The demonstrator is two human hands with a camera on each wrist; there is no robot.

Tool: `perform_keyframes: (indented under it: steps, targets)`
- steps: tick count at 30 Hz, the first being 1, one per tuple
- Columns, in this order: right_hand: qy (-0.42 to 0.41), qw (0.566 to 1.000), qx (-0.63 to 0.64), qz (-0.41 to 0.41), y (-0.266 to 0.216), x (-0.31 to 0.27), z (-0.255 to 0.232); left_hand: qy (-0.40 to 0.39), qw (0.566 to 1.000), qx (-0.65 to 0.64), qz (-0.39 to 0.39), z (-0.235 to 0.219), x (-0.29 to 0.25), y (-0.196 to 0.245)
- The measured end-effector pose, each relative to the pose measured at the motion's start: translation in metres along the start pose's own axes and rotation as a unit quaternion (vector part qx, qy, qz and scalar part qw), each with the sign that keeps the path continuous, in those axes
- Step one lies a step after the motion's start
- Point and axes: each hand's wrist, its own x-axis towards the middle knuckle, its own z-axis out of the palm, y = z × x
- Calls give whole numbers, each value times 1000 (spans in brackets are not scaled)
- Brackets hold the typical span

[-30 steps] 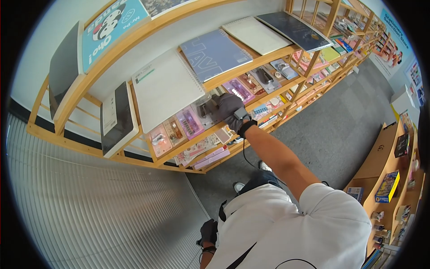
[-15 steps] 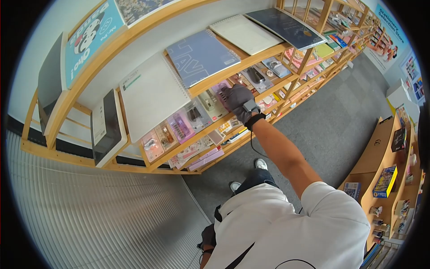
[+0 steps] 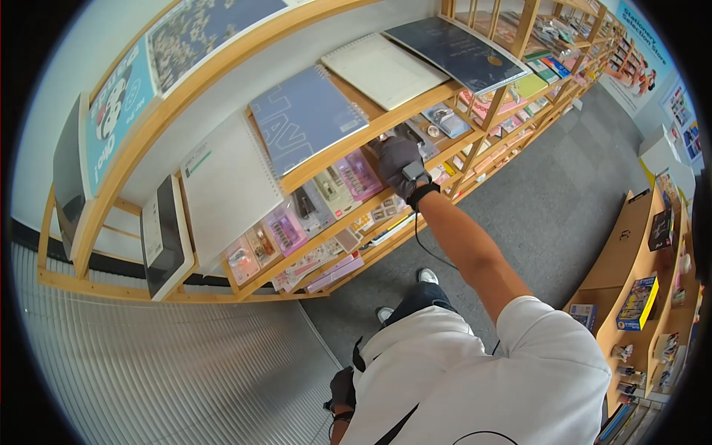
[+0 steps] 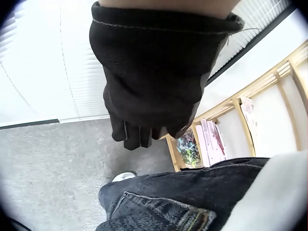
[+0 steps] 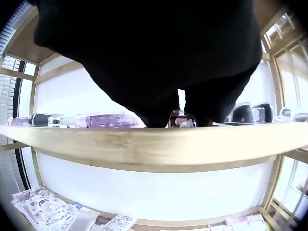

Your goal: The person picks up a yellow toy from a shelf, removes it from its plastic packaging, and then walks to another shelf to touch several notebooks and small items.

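In the head view, my gloved right hand [image 3: 401, 165] reaches onto the middle shelf, beyond a purple package [image 3: 357, 176]. The right wrist view shows the dark right hand [image 5: 168, 57] with its fingertips pointing down, pinching a small clear package [image 5: 182, 120] behind the wooden shelf edge [image 5: 159, 147]. A purple package [image 5: 106, 120] lies left of the fingers, and black items [image 5: 252, 113] stand to their right. My gloved left hand [image 3: 343, 389] hangs beside the body; in the left wrist view that hand [image 4: 149, 82] holds nothing, its fingers hanging loosely.
Above the packages, a blue notebook [image 3: 305, 117], a white pad [image 3: 226, 174] and a dark folder [image 3: 456, 53] lie on the upper shelf. Metal blinds [image 3: 148, 356] are at left. A wooden display [image 3: 608, 274] with boxes stands across the grey floor [image 3: 512, 222].
My right hand has moved rightward along the packages, past a purple one, to a spot farther down the shelf. The head view has shifted slightly. The left hand still hangs at the side.
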Motion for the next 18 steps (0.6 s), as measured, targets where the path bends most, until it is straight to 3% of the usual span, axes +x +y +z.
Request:
perform_keyframes:
  steps: [3, 8, 11, 15, 18]
  targets:
    - [-18, 999, -27, -17, 1, -5, 5, -126, 989, -8, -82, -7, 3, 21]
    - [-35, 999, -9, -34, -1, -11, 0, -98, 991, -13, -85, 1, 6, 45]
    - [-78, 996, -8, -42, 0, -13, -2, -171, 977, 24, -124, -36, 27, 97]
    - [-72, 995, 54, -42, 12, -8, -15, -91, 994, 37, -51, -7, 39, 81]
    - [71, 991, 101, -54, 34, 1, -54, -64, 997, 26, -23, -11, 50, 99]
